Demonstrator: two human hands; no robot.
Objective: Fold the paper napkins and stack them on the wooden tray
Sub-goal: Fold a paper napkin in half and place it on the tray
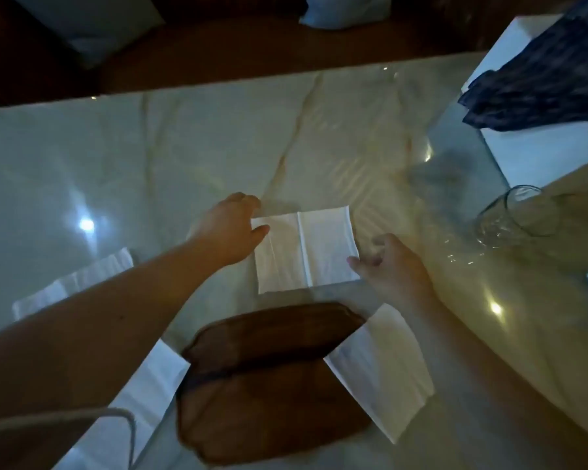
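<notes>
A white paper napkin (306,249) lies flat on the glossy table, a crease running down its middle. My left hand (230,228) pinches its far left corner between thumb and fingers. My right hand (392,266) touches its near right corner with the fingertips. Just in front of me sits the dark wooden tray (269,378), with nothing on its visible surface. Another white napkin (381,368) lies beside the tray's right edge, overlapping it slightly. More white napkins lie at the left (72,286), partly hidden by my left forearm, and one (140,401) beside the tray's left edge.
A clear glass vase (520,218) lies at the right. A white box (537,150) with dark blue cloth (550,83) on it stands at the far right. A paper bag handle (123,422) shows at the near left. Cushions lie beyond the table's far edge.
</notes>
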